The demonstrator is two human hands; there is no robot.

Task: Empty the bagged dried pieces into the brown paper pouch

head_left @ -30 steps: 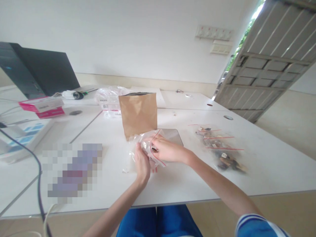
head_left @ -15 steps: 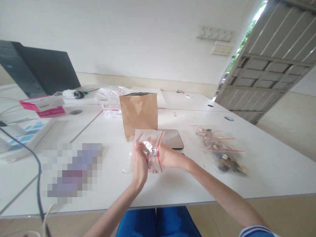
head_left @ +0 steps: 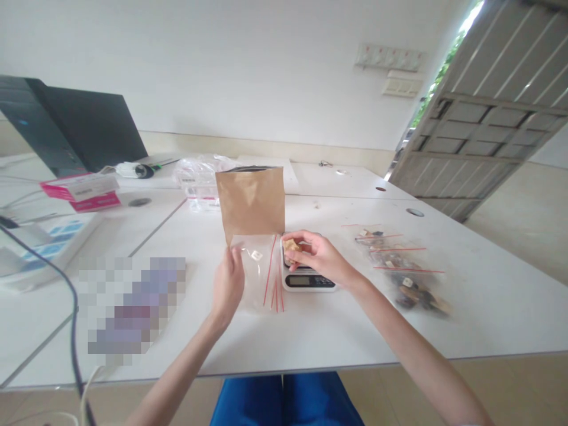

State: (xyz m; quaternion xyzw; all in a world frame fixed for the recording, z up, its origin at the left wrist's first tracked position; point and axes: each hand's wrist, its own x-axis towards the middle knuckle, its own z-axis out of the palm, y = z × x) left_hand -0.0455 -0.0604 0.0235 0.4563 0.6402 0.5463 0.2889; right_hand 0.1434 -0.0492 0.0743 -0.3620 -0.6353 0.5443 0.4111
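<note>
My left hand is closed on the left edge of a clear zip-lock bag with red seal lines; more red lines fan out at its right side. A small white label shows on the bag. In the fingers of my right hand is a tan, rough-looking lump, its exact kind unclear. That hand is over the plate of a white digital kitchen scale, whose display faces me. Whether the lump touches the plate, I cannot tell. Behind the zip-lock bag stands a brown kraft paper bag.
Several filled zip-lock bags lie on the right of the white table. Pink-and-white boxes, a power strip and a black computer case occupy the left. Clear plastic packaging sits behind. A blurred-out object lies front left.
My right hand has come out of the zip-lock bag with the tan lump and moved right, over the scale. My left hand has shifted slightly left, and the bag hangs flatter.
</note>
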